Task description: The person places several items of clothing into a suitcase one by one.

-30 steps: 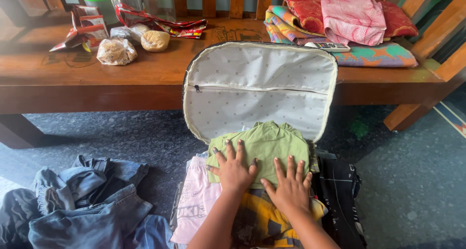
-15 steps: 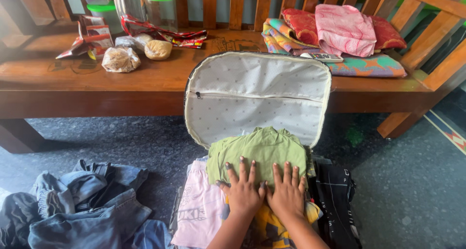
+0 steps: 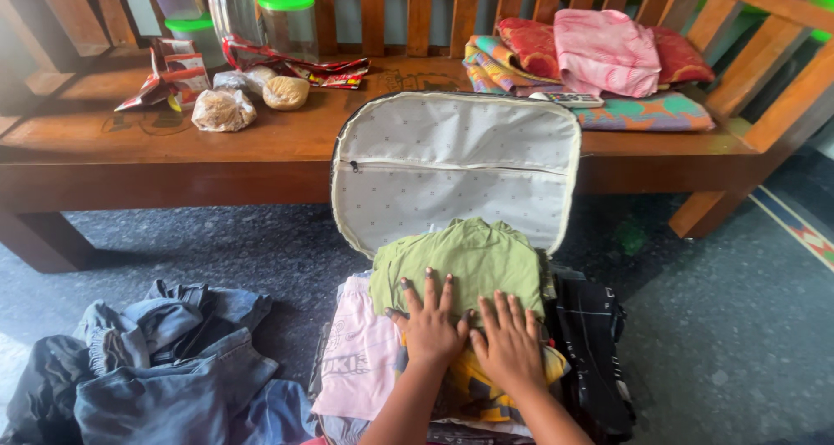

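One open suitcase (image 3: 452, 163) sits at my twelve o'clock, its dotted fabric lid leaning against the wooden bench (image 3: 130, 163). My left hand (image 3: 430, 323) and right hand (image 3: 508, 345), both flat with fingers spread, press side by side on one folded green shirt (image 3: 460, 254) topping the packed clothes. Soft pink cloth (image 3: 360, 354) lies at nine o'clock, crumpled denim jeans (image 3: 156, 367) farther left.

Looks like a living room in someone's home: a wooden bench (image 3: 261, 150) with a slatted back at 12 o'clock holds snack bags (image 3: 224, 109), jars (image 3: 289, 19), a remote (image 3: 569, 99) and folded cloths (image 3: 608, 54), with jeans (image 3: 156, 367) heaped on the floor at 8 o'clock.
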